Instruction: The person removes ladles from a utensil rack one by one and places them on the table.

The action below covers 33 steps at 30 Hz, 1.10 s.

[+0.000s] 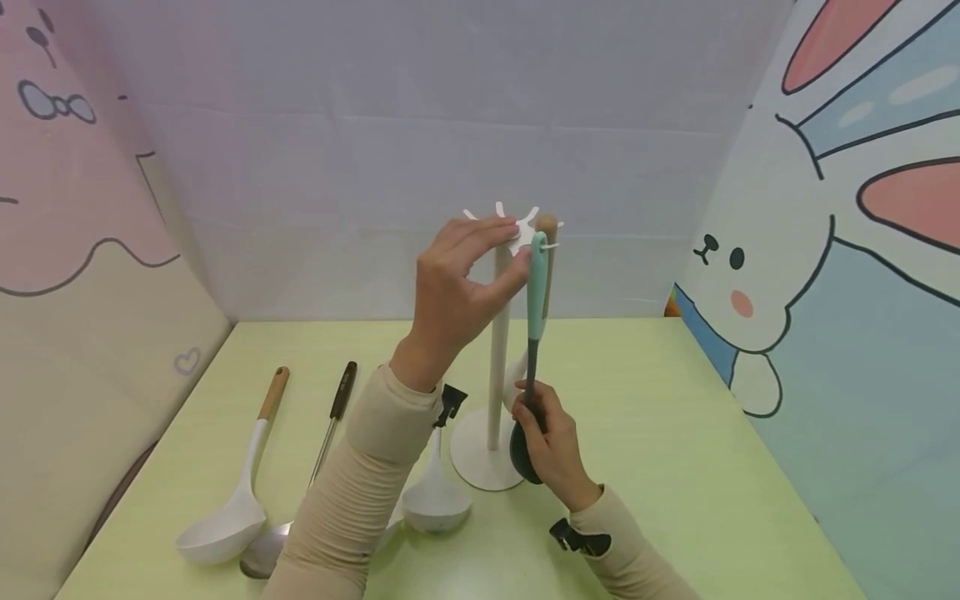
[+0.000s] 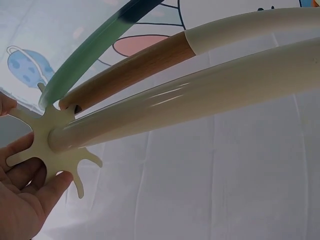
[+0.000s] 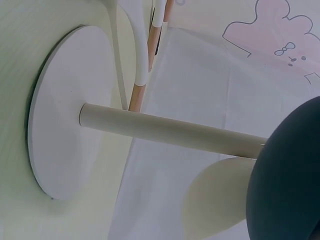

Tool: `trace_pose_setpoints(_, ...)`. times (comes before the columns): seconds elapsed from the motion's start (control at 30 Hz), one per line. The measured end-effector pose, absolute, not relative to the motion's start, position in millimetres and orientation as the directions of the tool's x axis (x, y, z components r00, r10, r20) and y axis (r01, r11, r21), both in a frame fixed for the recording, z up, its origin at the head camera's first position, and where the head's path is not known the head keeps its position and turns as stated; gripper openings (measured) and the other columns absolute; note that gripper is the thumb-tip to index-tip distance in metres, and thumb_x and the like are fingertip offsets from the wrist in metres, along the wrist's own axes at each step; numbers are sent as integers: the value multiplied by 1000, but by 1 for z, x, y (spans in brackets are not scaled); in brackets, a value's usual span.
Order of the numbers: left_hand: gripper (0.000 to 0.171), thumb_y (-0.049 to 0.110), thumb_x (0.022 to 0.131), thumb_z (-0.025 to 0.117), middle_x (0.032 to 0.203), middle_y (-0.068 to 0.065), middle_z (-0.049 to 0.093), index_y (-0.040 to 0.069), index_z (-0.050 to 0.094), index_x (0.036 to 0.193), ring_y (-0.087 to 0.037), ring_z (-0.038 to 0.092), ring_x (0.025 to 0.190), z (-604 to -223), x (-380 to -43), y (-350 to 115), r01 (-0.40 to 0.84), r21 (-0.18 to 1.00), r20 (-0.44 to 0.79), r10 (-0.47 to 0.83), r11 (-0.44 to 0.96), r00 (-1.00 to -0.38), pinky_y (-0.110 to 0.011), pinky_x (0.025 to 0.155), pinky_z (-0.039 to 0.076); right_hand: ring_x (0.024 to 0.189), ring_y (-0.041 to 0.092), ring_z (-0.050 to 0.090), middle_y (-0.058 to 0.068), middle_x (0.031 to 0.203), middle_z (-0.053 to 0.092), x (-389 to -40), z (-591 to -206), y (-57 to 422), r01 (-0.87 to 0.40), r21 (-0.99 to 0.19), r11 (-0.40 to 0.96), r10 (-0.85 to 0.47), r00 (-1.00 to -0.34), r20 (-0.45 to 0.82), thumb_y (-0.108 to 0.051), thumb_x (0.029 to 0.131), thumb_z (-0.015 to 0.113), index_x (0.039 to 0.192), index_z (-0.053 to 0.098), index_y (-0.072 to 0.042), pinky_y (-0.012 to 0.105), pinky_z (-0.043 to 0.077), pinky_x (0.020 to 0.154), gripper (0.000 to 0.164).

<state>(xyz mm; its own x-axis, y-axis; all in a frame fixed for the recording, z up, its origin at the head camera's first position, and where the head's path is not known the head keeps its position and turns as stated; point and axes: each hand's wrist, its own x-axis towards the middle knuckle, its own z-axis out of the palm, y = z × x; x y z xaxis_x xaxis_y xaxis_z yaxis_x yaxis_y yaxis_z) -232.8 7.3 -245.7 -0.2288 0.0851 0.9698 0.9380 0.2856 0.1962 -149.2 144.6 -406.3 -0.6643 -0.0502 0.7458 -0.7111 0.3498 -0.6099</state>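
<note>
My left hand (image 1: pixel 457 275) grips the white hooked top (image 2: pixel 42 132) of a utensil stand (image 1: pixel 498 358), its fingers and thumb around the prongs. A ladle with a mint-green handle (image 1: pixel 536 287) hangs upright at the right of that top, its handle end at a hook. Low on its dark shaft, just above the dark bowl (image 3: pixel 285 180), my right hand (image 1: pixel 555 450) holds it. Behind it hangs a wooden-handled utensil (image 2: pixel 135 70) with a pale rounded head (image 3: pixel 215 200), partly hidden by the ladle and pole.
Left on the light-green table lie a white ladle with a wooden handle (image 1: pixel 225 525) and a metal ladle with a black handle (image 1: pixel 343 392). Another white ladle (image 1: pixel 437 500) lies near the stand's round base (image 1: pixel 472 467). My left sleeve covers part of these. A printed cloth hangs behind.
</note>
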Motion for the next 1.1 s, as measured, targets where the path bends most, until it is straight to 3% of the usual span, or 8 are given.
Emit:
trace_pose_setpoints(0.33, 21, 6, 81, 72, 98, -18, 74, -8, 75, 97, -32, 68, 93, -246, -235, 7, 943, 207, 970, 74, 261, -233, -36, 87, 55, 65, 28, 56, 15, 77, 57, -151, -412, 146, -703, -626, 336, -24, -671, 741, 26, 86, 55, 110, 53, 13, 20, 49, 64, 27)
trace_pose_setpoints(0.57, 21, 5, 80, 72, 98, -18, 74, -8, 75, 97, -33, 68, 91, -246, -236, 5, 947, 201, 971, 74, 251, -226, -36, 86, 56, 67, 26, 57, 13, 81, 61, -161, -435, 155, -678, -653, 337, 8, -692, 722, 18, 91, 57, 112, 56, 7, 21, 50, 63, 25)
trace_pose_setpoints(0.83, 21, 4, 81, 69, 96, -18, 74, -8, 75, 96, -32, 69, 90, -247, -241, 3, 954, 204, 971, 79, 220, -226, -37, 83, 56, 66, 30, 57, 19, 79, 59, -154, -423, 155, -718, -604, 347, 16, -639, 769, 28, 83, 56, 107, 53, 13, 16, 48, 66, 29)
trace_pose_setpoints(1.1, 20, 2, 82, 67, 98, -19, 74, -9, 75, 97, -30, 69, 88, -246, -243, 0, 959, 214, 967, 100, 186, -235, -35, 86, 55, 70, 25, 60, 17, 82, 62, -154, -426, 163, -720, -603, 343, 21, -636, 771, 23, 87, 57, 110, 54, 8, 16, 51, 71, 28)
